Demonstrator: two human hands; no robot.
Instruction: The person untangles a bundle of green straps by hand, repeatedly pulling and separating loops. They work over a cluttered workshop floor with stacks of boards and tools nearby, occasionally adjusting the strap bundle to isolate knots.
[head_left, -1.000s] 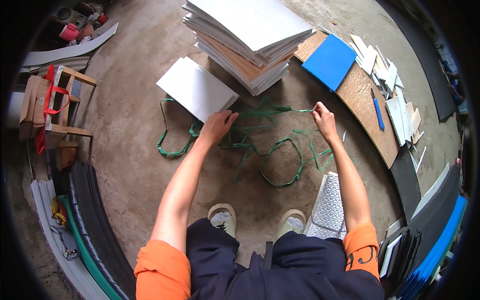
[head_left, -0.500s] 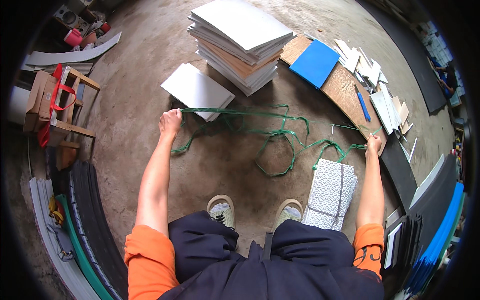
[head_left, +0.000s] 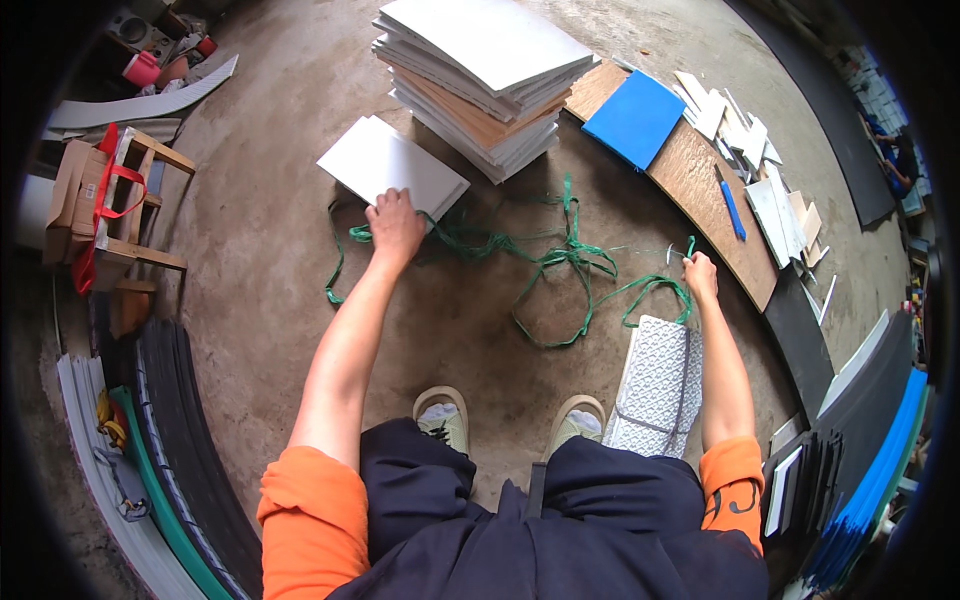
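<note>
My left hand [head_left: 397,228] reaches over the near edge of a low stack of white panels [head_left: 385,160], its fingers apart and touching the top or just above it. Slack green twine [head_left: 490,243] runs beneath and beside that hand, then trails in loops across the floor to the right. My right hand [head_left: 701,276] pinches the twine, a short piece sticking up above the fingers. Just below the right hand lies a tied bundle of white patterned sheets [head_left: 650,400], bound with grey cord.
A tall stack of white and brown panels [head_left: 480,75] stands ahead. To its right, a brown board [head_left: 715,205] carries a blue panel [head_left: 632,118] and a blue cutter [head_left: 731,208], with white offcuts [head_left: 770,210] beyond. A wooden stool [head_left: 150,245] is at left; dark sheets [head_left: 185,420] stand at lower left.
My left hand has let the stretched twine drop and moved right onto the low white stack. My right hand has come slightly left with its twine. The twine now lies slack.
</note>
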